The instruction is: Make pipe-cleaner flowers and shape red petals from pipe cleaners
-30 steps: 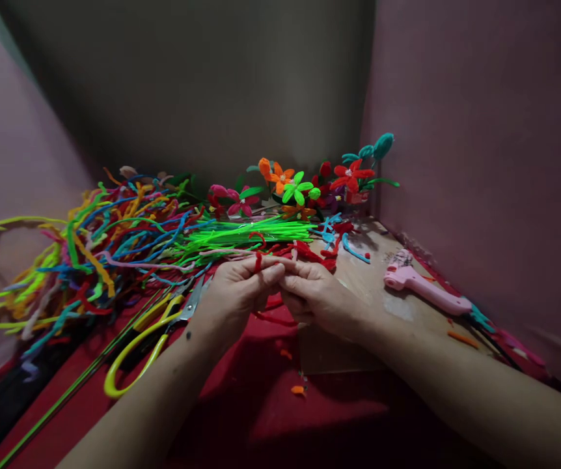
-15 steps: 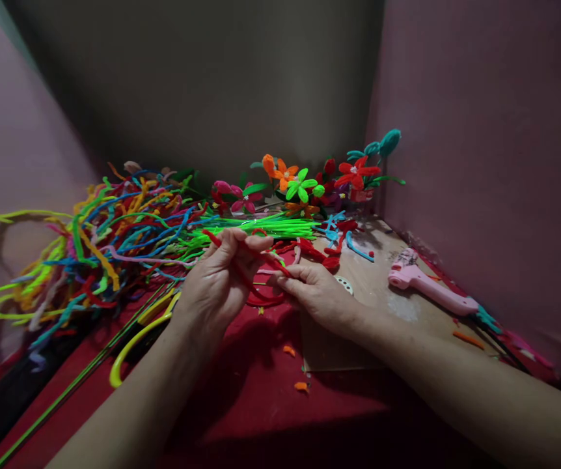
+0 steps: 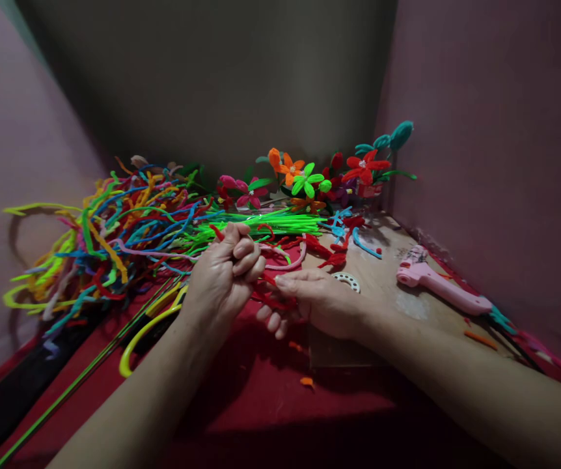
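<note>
Between the hands a red pipe cleaner (image 3: 273,294) is gripped — clenched in the left hand (image 3: 222,280), pinched by the right hand (image 3: 317,301); scissors (image 3: 151,322) lie left of the left hand.

Pink glue gun (image 3: 439,287) right; finished flowers (image 3: 310,179) behind; scissors (image 3: 146,326) left.

Left hand (image 3: 222,280), fist closed around red pipe cleaner (image 3: 273,293), one end poking out above the knuckles. Right hand (image 3: 317,303), thumb and fingers pinching the same stem lower down, just beside the left. Heap of mixed-colour pipe cleaners (image 3: 109,241) at left; bundle of neon green pipe cleaners (image 3: 271,223) behind the hands. Finished pipe-cleaner flowers (image 3: 319,179) in the far corner. Pink glue gun (image 3: 439,286) on a board (image 3: 392,286) at right. Yellow-handled scissors (image 3: 146,326) partly under the left wrist. Red cloth (image 3: 261,397) beneath.
</note>
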A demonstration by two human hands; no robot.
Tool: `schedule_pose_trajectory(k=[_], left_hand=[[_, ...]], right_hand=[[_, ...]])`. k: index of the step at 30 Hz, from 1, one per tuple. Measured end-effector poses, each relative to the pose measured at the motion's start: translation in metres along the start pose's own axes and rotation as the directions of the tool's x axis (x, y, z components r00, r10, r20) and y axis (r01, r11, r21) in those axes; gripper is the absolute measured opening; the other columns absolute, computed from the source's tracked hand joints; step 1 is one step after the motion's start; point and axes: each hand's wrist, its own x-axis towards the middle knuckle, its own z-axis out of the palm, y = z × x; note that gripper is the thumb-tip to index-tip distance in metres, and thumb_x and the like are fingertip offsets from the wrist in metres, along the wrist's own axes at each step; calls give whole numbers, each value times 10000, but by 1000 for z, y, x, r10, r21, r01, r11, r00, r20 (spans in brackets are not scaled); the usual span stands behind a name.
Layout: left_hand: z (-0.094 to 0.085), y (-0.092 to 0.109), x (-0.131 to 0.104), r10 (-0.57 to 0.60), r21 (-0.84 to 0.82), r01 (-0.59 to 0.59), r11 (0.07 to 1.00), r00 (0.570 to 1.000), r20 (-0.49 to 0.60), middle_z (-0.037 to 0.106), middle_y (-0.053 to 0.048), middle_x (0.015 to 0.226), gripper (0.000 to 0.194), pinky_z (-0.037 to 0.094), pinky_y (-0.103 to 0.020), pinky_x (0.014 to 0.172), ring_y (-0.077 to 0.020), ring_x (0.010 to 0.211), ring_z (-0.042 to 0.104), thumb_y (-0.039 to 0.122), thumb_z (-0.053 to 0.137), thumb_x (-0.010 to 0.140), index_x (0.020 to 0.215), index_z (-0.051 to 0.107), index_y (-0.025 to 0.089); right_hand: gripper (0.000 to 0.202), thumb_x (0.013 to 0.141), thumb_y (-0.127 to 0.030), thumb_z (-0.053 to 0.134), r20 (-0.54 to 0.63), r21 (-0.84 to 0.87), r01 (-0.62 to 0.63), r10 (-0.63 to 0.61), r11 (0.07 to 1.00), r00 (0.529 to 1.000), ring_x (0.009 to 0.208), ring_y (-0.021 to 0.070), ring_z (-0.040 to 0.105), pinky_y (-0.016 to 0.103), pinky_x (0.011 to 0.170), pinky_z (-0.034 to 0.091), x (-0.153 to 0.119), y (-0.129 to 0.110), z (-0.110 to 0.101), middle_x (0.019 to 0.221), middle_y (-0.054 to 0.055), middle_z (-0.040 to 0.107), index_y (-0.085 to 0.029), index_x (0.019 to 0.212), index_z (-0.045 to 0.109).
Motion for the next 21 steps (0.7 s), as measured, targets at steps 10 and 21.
schedule_pose_trajectory(k=[10, 21], left_hand=[[3, -2, 1, 19, -3, -19, 1000, 1000, -5, 423, 41, 547, 242, 390, -182, 438, -42, 416, 412, 231, 383, 907, 744, 524, 123], [3, 1, 1, 135, 5, -135, 991, 991, 7, 431, 59, 532, 207, 390, -170, 438, -31, 408, 402, 315, 524, 842, 801, 575, 119]], right_hand=[[326, 808, -354, 531, -82, -117, -63, 53, 991, 995, 379, 68, 453, 207, 402, 401, -1, 9, -3, 519, 15, 563, -87, 641, 617], [246, 822, -290, 487, -168, -109, -40, 21, 993, 986, 329, 43, 345, 181, 341, 291, -1, 5, 6, 454, -69, 392, -133, 655, 574]])
